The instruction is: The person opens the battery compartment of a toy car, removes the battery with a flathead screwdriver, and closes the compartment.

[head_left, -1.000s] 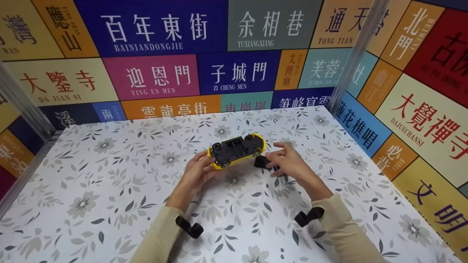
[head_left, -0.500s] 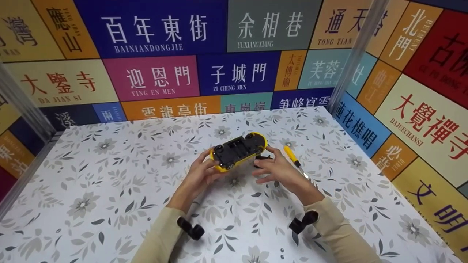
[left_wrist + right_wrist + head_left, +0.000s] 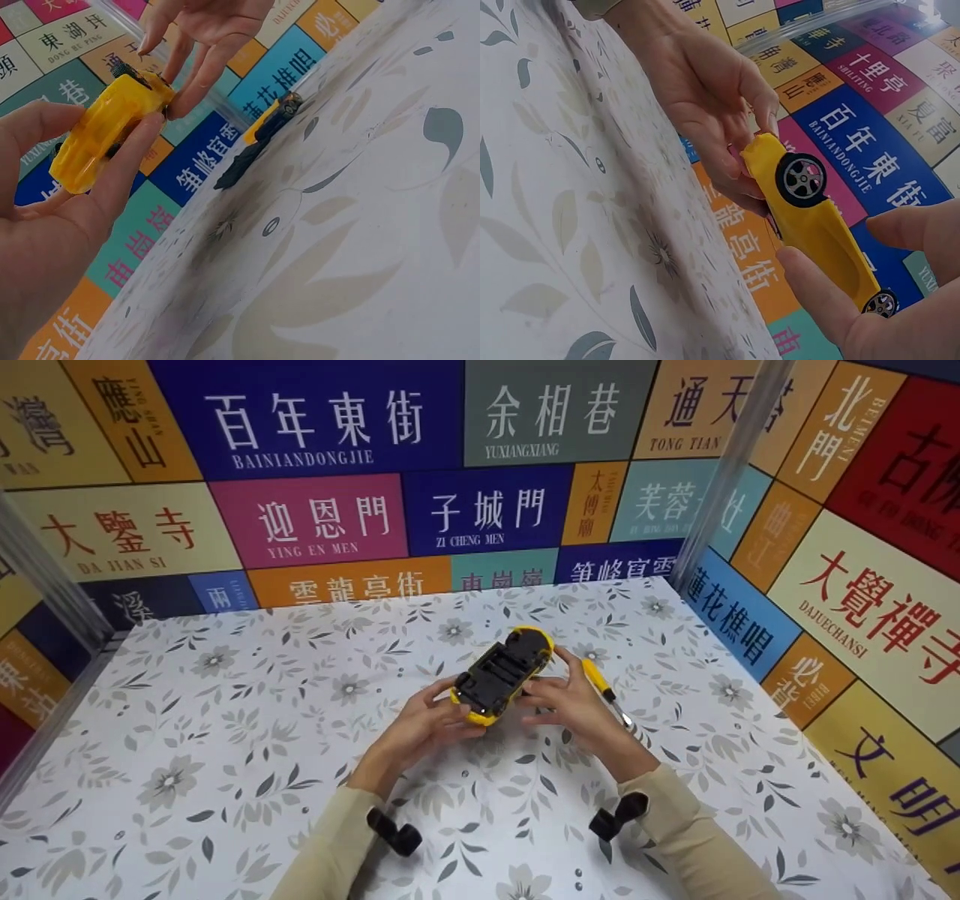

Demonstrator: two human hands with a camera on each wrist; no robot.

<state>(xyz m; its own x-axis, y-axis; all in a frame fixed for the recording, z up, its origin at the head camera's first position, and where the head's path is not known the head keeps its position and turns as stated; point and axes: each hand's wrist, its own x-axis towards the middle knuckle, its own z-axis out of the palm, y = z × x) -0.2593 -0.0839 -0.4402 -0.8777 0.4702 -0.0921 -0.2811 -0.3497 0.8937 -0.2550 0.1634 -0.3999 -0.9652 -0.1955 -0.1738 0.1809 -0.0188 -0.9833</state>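
A yellow toy car (image 3: 504, 676) is held up off the table with its black underside facing the head camera. My left hand (image 3: 421, 727) grips its near end, thumb on one side and fingers on the other, as the left wrist view shows. My right hand (image 3: 581, 706) is at the far end, its fairly straight fingers touching the yellow edge. In the right wrist view a right fingertip (image 3: 791, 261) lies against the yellow side below a wheel (image 3: 801, 180), while another finger stands apart from the car.
A screwdriver (image 3: 609, 691) with yellow handle lies on the floral-covered table (image 3: 247, 750), right of my right hand. The left wrist view shows a dark piece (image 3: 238, 166) on the table. Printed wall panels (image 3: 307, 517) enclose the back and sides.
My right hand has left the screwdriver on the table and moved left to the car. The car has swung to a steeper slant and shifted slightly right with my left hand.
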